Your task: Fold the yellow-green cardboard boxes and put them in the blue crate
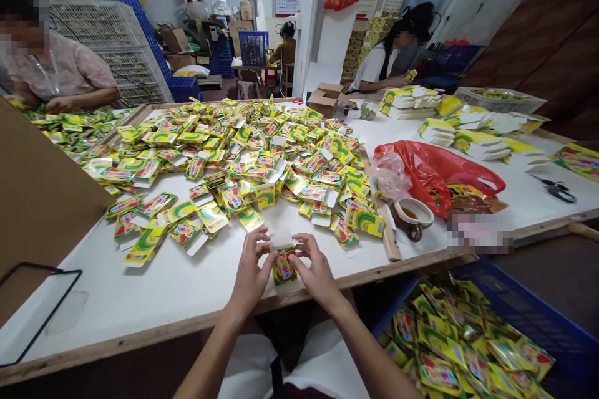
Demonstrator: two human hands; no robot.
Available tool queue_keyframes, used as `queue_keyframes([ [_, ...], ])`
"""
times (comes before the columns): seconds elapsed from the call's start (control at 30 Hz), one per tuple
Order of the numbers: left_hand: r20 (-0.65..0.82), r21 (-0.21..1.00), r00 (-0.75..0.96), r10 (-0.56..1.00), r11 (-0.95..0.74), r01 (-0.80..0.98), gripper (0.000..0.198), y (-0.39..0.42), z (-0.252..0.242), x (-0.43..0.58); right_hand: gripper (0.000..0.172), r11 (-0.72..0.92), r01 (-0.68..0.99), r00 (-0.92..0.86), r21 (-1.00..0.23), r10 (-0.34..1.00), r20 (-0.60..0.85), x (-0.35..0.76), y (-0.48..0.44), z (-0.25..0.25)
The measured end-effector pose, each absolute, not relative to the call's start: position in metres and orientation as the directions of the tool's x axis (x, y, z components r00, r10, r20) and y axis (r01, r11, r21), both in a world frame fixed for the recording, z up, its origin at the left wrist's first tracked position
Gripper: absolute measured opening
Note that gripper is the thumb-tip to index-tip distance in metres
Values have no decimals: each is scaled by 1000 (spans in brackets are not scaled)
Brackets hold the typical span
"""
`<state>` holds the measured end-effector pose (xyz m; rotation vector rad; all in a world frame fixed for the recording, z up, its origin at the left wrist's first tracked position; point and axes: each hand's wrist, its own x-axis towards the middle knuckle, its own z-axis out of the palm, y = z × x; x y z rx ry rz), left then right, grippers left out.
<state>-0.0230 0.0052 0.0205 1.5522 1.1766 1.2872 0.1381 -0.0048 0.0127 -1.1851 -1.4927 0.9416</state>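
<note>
A small green and yellow printed box (284, 267) stands near the table's front edge, its white top flap raised. My left hand (254, 268) grips its left side, thumb on the front. On the right side, my right hand (312, 265) holds the same box, also with the thumb against its front. Beyond my hands spreads a large pile of similar small boxes (234, 199), many with white flaps sticking out. Whether the held box has anything inside cannot be seen.
A wooden strip (390, 240) borders the pile at right. Past it lie a brown cup (413, 218), a red plastic bag (421, 168) and scissors (556, 190). A blue crate (538, 312) of packets sits below right. Cardboard (42, 212) stands left. Other people sit beyond.
</note>
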Motion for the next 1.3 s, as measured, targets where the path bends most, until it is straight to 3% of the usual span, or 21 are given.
queue_keyframes([
  [0.1,147,987,86,985,-151,49,27,-2,16,-20,33,197,147,-28,-969,981,195,134,-6,4],
  [0.23,81,992,153,985,-95,82,16,-5,7,-20,26,201,153,-70,-967,979,193,140,-5,2],
  [0.33,135,977,154,979,-158,146,15,-5,7,-17,14,262,238,-147,-935,961,232,144,3,8],
  [0.5,231,966,36,972,-233,107,19,-6,9,-8,14,295,211,-68,-932,956,287,145,12,17],
  [0.7,224,960,48,973,-229,160,14,-15,12,-7,12,351,226,-162,-909,933,320,144,-1,24],
  [1.0,102,984,-17,995,-99,151,18,-5,21,-5,14,279,346,-86,-896,960,266,141,8,30],
  [1.3,228,948,94,969,-243,205,17,-13,13,-16,15,271,272,-126,-923,961,245,148,-11,26],
])
